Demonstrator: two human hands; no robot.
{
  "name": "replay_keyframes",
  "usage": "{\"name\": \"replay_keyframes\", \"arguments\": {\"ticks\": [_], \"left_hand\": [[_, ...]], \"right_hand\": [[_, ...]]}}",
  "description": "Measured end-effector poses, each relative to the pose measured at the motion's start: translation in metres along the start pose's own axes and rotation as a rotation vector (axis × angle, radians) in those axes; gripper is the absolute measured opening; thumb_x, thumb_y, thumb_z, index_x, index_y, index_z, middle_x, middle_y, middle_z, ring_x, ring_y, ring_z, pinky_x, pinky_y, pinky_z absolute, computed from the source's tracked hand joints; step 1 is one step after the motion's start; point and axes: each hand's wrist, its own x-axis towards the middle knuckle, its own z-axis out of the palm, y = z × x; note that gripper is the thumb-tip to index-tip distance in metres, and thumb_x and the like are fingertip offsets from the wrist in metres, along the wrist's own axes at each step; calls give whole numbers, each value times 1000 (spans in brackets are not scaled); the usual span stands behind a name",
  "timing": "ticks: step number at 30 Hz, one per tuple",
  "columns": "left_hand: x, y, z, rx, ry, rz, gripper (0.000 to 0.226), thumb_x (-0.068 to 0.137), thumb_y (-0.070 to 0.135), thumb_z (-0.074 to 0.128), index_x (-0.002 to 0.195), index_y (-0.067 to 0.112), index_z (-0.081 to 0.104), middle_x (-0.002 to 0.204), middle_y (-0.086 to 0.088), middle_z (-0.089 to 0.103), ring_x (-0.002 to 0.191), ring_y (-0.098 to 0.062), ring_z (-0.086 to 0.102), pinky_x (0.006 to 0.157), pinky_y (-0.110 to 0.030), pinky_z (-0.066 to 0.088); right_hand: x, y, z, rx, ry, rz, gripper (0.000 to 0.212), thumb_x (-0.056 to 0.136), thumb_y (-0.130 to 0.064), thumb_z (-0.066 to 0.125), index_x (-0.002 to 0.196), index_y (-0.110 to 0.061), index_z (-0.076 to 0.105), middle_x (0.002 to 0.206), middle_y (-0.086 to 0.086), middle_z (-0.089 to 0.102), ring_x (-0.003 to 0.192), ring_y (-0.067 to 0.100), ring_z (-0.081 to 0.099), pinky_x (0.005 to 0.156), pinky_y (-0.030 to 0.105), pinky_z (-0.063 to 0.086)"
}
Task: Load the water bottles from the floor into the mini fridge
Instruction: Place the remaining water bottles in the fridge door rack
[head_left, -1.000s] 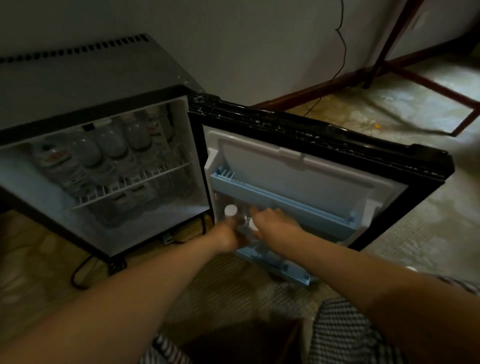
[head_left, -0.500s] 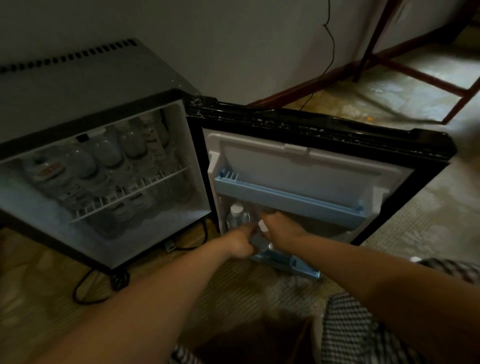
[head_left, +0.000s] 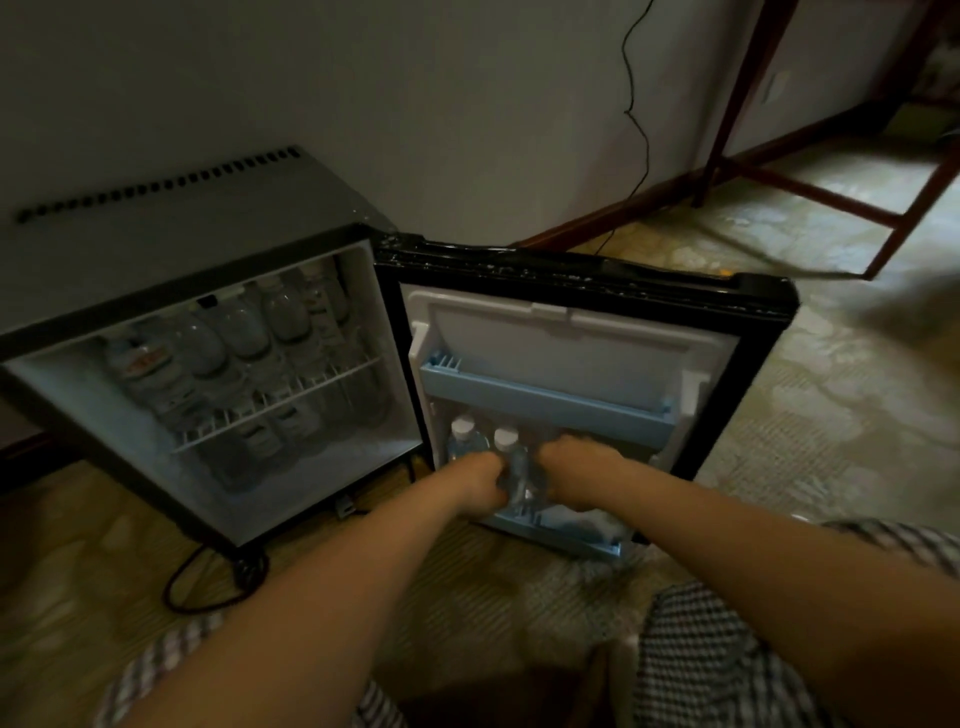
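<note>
My left hand (head_left: 480, 480) and right hand (head_left: 576, 467) curl round one water bottle (head_left: 516, 478) in the lower door shelf (head_left: 561, 532), beneath the upper shelf (head_left: 545, 402) edge; bare shelf lies rightward.

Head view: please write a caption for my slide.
Left hand and right hand hold a clear plastic water bottle in the pale blue lower door shelf of the black mini fridge.
</note>
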Motion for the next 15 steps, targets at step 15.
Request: {"name": "replay_keyframes", "arguments": {"ticks": [15], "left_hand": [[-44,147,-14,-87,219,290,30,95,24,49,118,8,60,117,-11,63,109,-25,58,84,-28,43]], "right_hand": [[-140,126,-70,154,270,19,30,91,-29,57,114,-12,63,117,8,63,104,25,60,89,37,50]]}}
